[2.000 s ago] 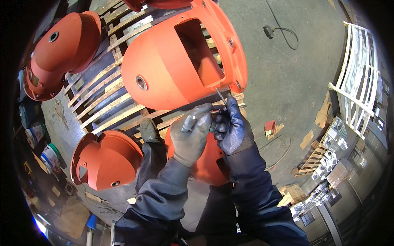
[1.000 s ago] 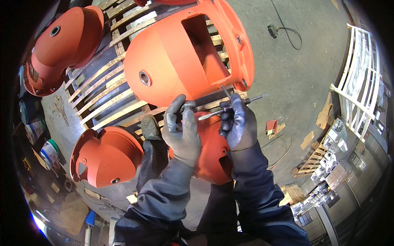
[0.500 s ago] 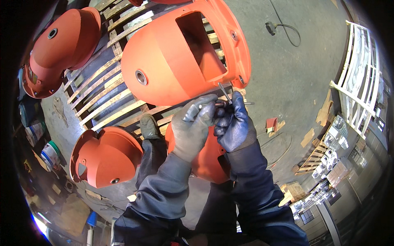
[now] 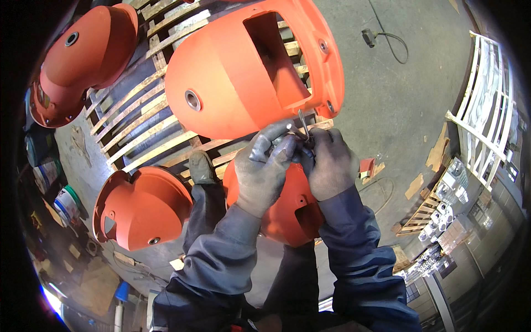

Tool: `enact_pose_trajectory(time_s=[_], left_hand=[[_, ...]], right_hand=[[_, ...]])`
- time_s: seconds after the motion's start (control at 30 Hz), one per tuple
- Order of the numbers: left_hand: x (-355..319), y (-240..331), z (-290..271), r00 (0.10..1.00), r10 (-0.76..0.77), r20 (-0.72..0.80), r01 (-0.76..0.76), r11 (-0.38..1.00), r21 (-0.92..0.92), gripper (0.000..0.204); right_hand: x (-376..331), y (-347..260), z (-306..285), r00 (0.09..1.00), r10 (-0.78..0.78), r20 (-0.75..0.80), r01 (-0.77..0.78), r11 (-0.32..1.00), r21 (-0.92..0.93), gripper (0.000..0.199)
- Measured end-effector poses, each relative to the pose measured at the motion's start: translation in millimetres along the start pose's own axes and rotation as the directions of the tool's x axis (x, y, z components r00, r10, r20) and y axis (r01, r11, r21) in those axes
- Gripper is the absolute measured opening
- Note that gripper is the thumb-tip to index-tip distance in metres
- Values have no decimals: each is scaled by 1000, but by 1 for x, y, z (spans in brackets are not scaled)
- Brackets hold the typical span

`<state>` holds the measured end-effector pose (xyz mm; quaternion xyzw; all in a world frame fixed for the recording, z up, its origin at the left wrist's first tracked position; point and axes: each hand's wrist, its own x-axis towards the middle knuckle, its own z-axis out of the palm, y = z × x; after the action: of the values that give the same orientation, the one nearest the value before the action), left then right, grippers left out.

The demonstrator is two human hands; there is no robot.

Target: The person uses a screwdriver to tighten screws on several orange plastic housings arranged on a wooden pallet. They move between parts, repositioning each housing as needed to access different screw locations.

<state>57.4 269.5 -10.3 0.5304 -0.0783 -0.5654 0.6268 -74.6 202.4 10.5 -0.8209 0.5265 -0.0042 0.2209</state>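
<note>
Head view, left hand (image 4: 261,169): gloved, fingers curled beside the metal rod; whether they pinch it cannot be told.
Right hand (image 4: 333,166): gloved, fingers bent, apparently pinching the metal shank's lower end.
Metal rod (image 4: 297,131): between the hands; long axis slanting, pale end up-left.
Metal shank (image 4: 303,122): just beside the rod, nearly lengthwise, pointing away from the wearer; contact with the large housing unclear.
Hold: hands close together, probably so one steadies what the other turns.
Near housing (image 4: 285,210): orange, below the hands, by the pallet's near edge.
Large housing (image 4: 221,83): on the pallet (image 4: 160,149), flange at its right edge; lying sideways, likely for stability.
Black plug (image 4: 369,37): on the floor, beyond the pallet's right edge.
</note>
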Motion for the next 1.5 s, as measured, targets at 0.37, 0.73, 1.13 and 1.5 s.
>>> enact_pose_trajectory(time_s=[0.37, 0.73, 1.13, 1.5], left_hand=[[-4, -1, -11, 991, -37, -128, 39, 999, 15, 32], [-3, -2, -16, 910, 202, -362, -125, 966, 225, 32], [-8, 1, -13, 999, -18, -30, 20, 997, 78, 25], [0, 4, -14, 999, 34, 17, -37, 985, 167, 33]], right_hand=[[4, -5, 19, 925, 369, 90, -346, 720, 602, 25], [10, -27, 10, 633, 576, 517, -601, -55, 797, 46], [8, -34, 13, 577, 460, 674, -507, -446, 738, 54], [-10, 0, -1, 974, 14, -228, -21, 999, -29, 44]])
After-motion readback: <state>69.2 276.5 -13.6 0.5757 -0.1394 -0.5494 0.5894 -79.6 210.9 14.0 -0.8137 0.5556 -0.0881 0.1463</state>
